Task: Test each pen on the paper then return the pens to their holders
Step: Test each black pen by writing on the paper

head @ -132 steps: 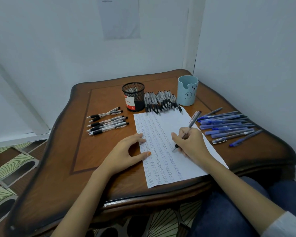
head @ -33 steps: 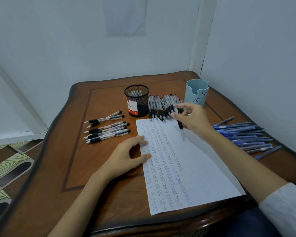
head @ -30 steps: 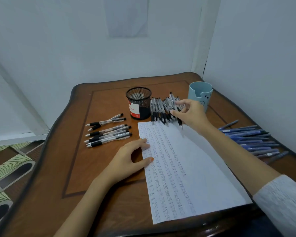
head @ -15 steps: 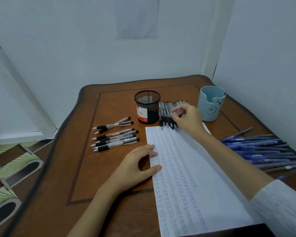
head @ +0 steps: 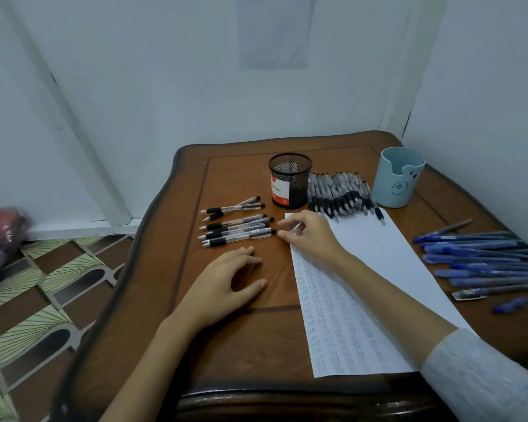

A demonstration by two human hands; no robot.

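A white paper [head: 375,269] with rows of scribbles lies on the wooden table [head: 241,354]. Left of it lie several black pens [head: 237,228] in a loose row. My right hand [head: 310,236] hovers over the paper's top left corner, fingers loosely curled, fingertips beside the end of the nearest black pen, holding nothing. My left hand [head: 226,284] rests on the bare wood left of the paper, fingers relaxed. Another batch of black pens [head: 340,196] lies between the black mesh holder [head: 289,179] and the light blue cup holder [head: 397,181]. Several blue pens [head: 482,260] lie at the right.
White walls close in behind and to the right of the table. The table's curved left edge drops to a patterned tile floor [head: 43,293]. A pink and purple bundle [head: 0,236] lies on the floor at the far left.
My right hand left the pen at the pile behind the paper and moved left to the row of black pens. My left hand slid off the paper onto the wood. The camera turned left.
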